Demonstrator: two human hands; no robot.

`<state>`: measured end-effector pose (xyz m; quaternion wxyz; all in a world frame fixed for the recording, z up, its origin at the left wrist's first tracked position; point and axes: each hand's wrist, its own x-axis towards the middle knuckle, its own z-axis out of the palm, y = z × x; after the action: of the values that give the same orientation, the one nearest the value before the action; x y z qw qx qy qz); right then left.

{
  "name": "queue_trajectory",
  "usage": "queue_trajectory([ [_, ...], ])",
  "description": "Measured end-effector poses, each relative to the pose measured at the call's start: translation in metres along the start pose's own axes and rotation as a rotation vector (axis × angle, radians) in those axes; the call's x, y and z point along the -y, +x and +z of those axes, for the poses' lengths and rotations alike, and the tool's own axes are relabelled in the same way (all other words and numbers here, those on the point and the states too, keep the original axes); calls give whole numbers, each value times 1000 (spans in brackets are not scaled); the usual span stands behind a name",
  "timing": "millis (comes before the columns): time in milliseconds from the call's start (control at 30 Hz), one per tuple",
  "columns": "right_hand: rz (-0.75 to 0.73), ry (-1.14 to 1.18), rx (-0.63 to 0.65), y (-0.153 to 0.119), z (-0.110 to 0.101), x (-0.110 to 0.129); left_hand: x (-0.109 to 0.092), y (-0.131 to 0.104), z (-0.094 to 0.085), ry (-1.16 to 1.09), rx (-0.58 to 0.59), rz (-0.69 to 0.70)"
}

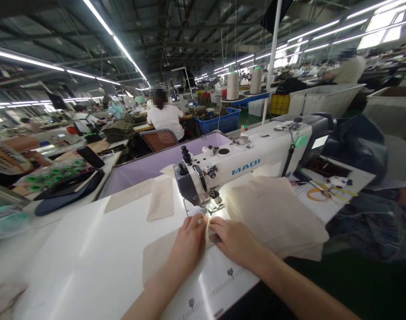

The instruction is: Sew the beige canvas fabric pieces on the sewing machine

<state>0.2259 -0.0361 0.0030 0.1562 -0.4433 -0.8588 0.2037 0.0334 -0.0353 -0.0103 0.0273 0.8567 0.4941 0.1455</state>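
Observation:
A white sewing machine [246, 153] stands on the white table, its lamp lit over the needle area. My left hand [191, 235] is closed, fingertips pinching a beige cloth piece [158, 255] just in front of the presser foot [216, 205]. Beside it, my right hand [231, 238] has its fingers bent together near the cloth's edge; what they hold, if anything, is hidden. A stack of beige cloth [274, 213] lies under the machine arm on the right. Two flat beige pieces [161, 200] rest to the left of the needle.
A lilac-lined bin [136, 175] adjoins the table's far edge. Scissors with orange handles [319, 194] lie at the right. Green-ended spools [56, 173] and a dark blue pouch [69, 195] are on the left table. A person [166, 116] sits ahead.

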Motion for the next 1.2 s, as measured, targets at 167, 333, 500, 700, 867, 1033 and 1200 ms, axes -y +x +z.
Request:
queue_trajectory([
  [167,-71,48,-24,-3,-1,-3,-3,6,1,-18,-57,-2],
  [333,-106,-6,2,-7,4,-8,-2,-6,-5,-38,-21,79],
  [500,-133,-49,2,-6,3,-13,2,-9,2,1,-44,91],
  [700,-216,-30,18,-9,-2,-16,-7,-2,6,-82,-120,-14],
  [867,-259,-147,41,-10,4,-16,-4,-6,0,-73,-20,53],
  [1033,-196,-168,23,-9,1,-17,-1,-6,0,-20,-27,74],
  [1200,-175,-164,-10,-8,1,-17,0,-2,3,-30,-43,62],
])
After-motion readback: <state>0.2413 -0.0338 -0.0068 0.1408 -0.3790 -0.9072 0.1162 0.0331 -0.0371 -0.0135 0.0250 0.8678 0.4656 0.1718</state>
